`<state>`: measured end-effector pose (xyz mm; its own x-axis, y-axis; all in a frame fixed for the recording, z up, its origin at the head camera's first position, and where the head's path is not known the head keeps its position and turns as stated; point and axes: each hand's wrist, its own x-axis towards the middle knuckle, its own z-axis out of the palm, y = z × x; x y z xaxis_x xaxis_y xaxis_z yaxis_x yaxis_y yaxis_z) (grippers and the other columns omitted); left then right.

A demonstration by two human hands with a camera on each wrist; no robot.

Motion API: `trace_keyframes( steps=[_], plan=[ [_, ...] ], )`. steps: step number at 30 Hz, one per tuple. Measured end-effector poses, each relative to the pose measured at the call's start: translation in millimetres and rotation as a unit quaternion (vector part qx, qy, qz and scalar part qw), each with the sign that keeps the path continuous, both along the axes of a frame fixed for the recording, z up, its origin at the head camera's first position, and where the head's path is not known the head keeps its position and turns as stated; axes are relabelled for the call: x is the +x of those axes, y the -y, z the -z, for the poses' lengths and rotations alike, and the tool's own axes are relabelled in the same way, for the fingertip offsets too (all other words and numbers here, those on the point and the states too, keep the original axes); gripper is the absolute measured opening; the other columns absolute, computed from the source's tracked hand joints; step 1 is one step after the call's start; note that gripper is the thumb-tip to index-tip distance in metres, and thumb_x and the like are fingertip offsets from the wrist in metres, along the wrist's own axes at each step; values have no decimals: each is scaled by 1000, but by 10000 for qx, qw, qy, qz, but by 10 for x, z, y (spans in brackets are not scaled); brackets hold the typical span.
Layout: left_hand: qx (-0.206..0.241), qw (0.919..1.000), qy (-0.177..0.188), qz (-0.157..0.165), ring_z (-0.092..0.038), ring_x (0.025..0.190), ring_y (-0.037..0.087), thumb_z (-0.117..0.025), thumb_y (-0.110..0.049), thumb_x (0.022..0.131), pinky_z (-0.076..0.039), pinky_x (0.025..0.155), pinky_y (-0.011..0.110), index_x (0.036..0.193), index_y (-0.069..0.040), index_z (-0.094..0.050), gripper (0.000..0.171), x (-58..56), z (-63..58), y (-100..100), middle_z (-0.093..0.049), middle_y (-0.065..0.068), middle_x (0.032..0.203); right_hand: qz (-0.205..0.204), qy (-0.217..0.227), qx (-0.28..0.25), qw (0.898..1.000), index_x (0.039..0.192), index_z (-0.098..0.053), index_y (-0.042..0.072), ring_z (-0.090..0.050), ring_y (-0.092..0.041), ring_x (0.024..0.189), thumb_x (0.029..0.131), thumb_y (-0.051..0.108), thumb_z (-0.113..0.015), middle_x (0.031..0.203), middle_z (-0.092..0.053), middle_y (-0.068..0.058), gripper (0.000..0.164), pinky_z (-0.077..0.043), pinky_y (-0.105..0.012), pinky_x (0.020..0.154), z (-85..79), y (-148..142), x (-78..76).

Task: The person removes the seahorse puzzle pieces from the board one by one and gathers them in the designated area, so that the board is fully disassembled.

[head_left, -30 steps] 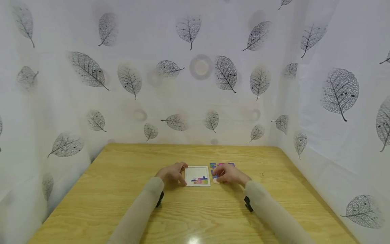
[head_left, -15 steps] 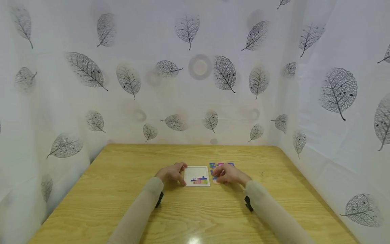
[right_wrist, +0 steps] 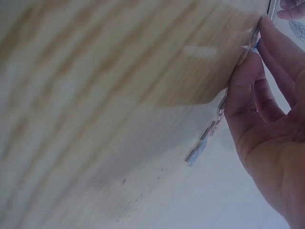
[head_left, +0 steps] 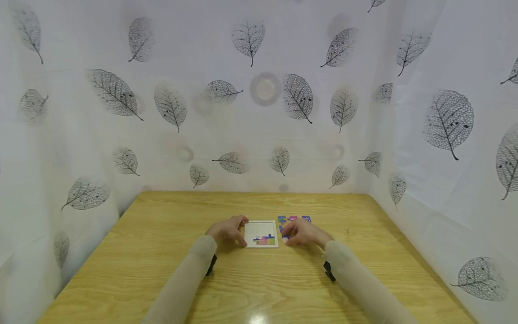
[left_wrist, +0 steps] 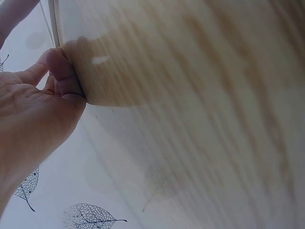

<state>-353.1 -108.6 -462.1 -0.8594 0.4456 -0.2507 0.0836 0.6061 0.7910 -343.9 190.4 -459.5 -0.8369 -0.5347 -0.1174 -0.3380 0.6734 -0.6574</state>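
A white square puzzle tray [head_left: 259, 227] lies on the wooden table, with several joined jigsaw pieces [head_left: 265, 240] in its lower right part. My left hand [head_left: 227, 230] grips the tray by its left side, thumb near the lower corner and fingers at the upper one. Just right of the tray, my right hand [head_left: 307, 232] pinches a pale jigsaw piece [head_left: 285, 240] between thumb and fingers, low at the table. The right wrist view shows these fingertips close to the surface, with a bit of blue between them. The hand hides some of the loose pieces.
Several loose jigsaw pieces [head_left: 292, 218] lie right of the tray, behind and under my right hand. The wooden table [head_left: 259, 279] ends at a leaf-printed curtain [head_left: 259, 126] at the back, with curtain on both sides too.
My right thumb and fingers have shifted slightly down and towards the near pale piece. The left hand and the tray stay as they were.
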Motion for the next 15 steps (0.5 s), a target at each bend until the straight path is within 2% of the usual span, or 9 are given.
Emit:
trace_keyframes(
  steps=[3,8,15],
  plan=[
    [-147,9999,-40,54,-38,130,33,-80,-1,73,-28,116,49,139,-2,-41,77,27,-44,-9,-40,20,141,-50,-23,-2,10000,106,-73,5,-56,-14,77,83,9,-76,95,-68,-6,24,-48,-24,62,-3,-9,-4],
    [-104,9999,-56,26,-41,125,30,-84,-1,70,-31,114,48,137,-3,-44,78,-7,-28,3,-44,18,137,-143,-119,8,9998,107,-73,5,-55,-12,77,84,10,-75,96,-69,-5,24,-48,-23,63,-3,-18,-8],
    [-155,9998,-77,-13,-44,122,30,-85,-3,69,-33,112,49,135,-5,-46,77,-9,-12,3,-45,16,133,-252,-98,-100,9996,106,-73,3,-54,-11,72,84,8,-75,92,-70,-7,23,-47,-21,58,11,-23,-18]
  ],
)
